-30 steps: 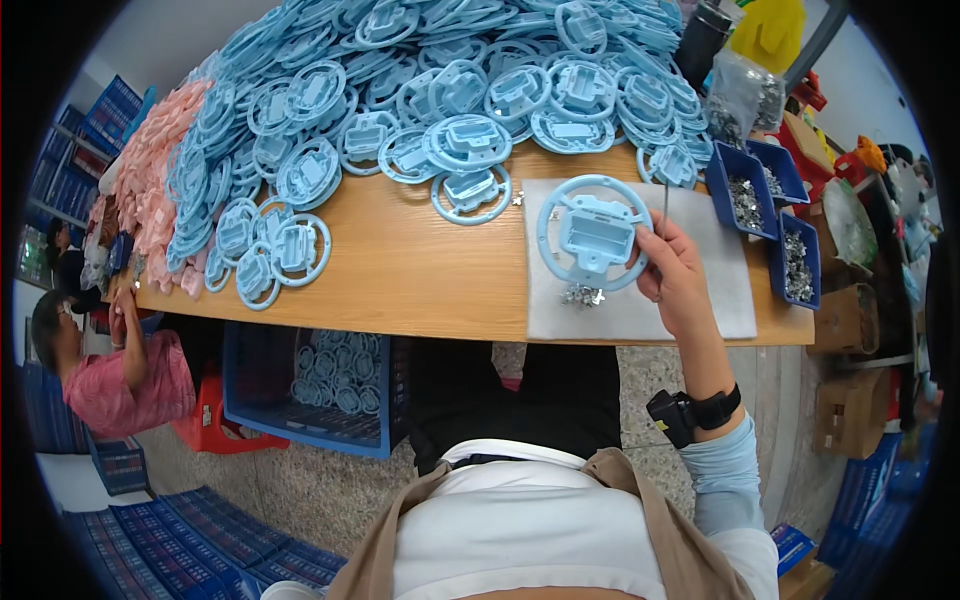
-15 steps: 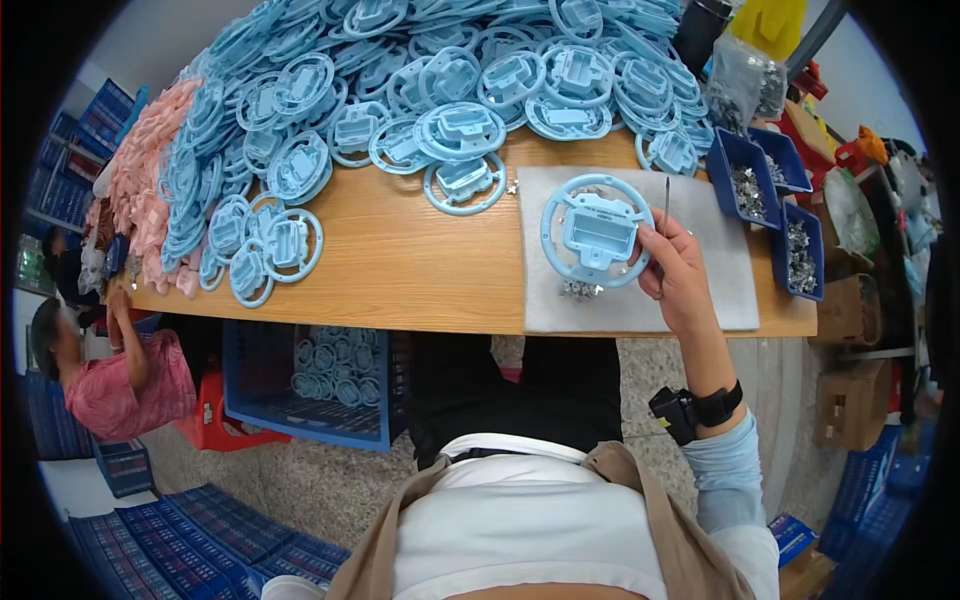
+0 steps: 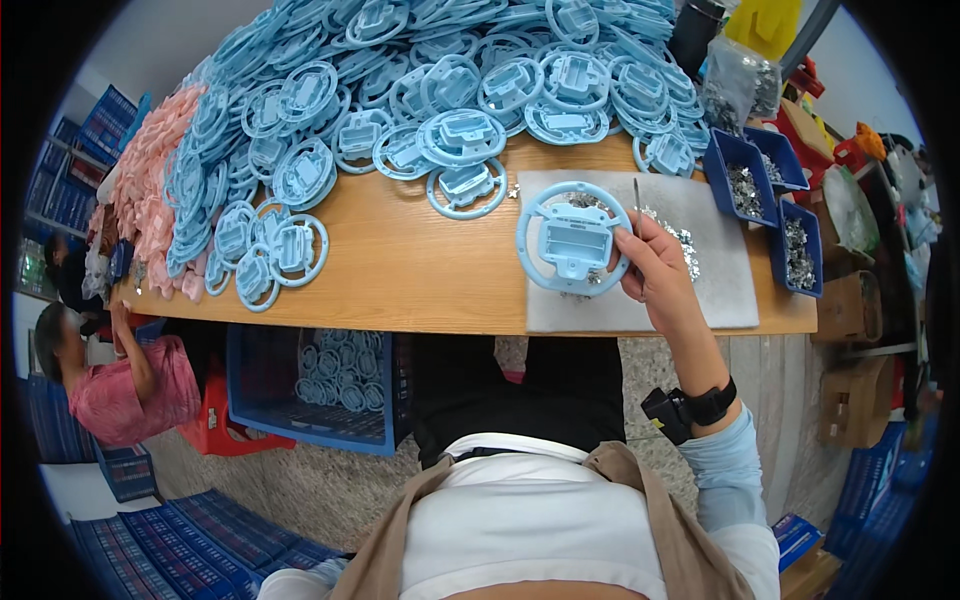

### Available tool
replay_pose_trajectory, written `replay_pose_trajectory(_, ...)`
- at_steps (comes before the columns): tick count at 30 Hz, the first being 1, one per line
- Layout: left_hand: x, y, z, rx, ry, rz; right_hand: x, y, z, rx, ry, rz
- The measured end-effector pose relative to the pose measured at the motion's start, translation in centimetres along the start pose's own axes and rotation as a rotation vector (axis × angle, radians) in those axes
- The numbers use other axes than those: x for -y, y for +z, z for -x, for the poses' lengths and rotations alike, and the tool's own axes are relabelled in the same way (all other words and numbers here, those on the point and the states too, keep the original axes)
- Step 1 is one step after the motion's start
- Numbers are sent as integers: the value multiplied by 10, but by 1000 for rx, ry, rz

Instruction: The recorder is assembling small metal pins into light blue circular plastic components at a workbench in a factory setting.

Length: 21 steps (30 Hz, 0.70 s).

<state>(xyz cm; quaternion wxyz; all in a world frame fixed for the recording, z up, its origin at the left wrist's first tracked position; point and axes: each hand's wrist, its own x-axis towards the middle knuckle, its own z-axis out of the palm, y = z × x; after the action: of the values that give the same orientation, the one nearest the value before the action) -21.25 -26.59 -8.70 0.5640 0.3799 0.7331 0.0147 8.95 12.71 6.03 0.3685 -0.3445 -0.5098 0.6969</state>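
Note:
My right hand (image 3: 657,262) is closed on the rim of a light blue plastic toy steering wheel (image 3: 574,275), at the wheel's right side. The wheel faces up, with a rectangular recess in its middle. A thin dark metal tool (image 3: 638,194), perhaps tweezers, sticks up from the same hand. Small shiny metal pieces (image 3: 688,250) are scattered on the white mat (image 3: 725,300) below; the wheel and hand hide some of them. My left hand is out of view.
A big heap of blue wheels (image 3: 460,85) covers the table's far side, with pink parts (image 3: 152,180) at left. Blue bins (image 3: 740,180) of metal pieces stand at right. Below the table edge is a blue crate (image 3: 310,425) of wheels. A co-worker (image 3: 140,390) sits left.
My right hand has moved the steering wheel a little to the left. More of the metal pieces on the mat now show to the right of the wheel.

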Motion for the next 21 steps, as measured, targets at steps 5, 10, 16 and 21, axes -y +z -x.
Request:
replay_pose_trajectory(5, -86, 14, -21, -11, 709, -219, 4, -23, 16, -91, 40, 1)
replay_pose_trajectory(10, -87, 39, -23, -180, 937, -312, 7, -14, 18, -81, -16, 1)
replay_pose_trajectory(16, -94, 38, -11, -27, 787, -252, 1, -4, 17, -36, 0, 3)
replay_pose_trajectory(21, -120, 18, -6, 171, 491, -170, -4, -9, 18, -10, 16, -14)
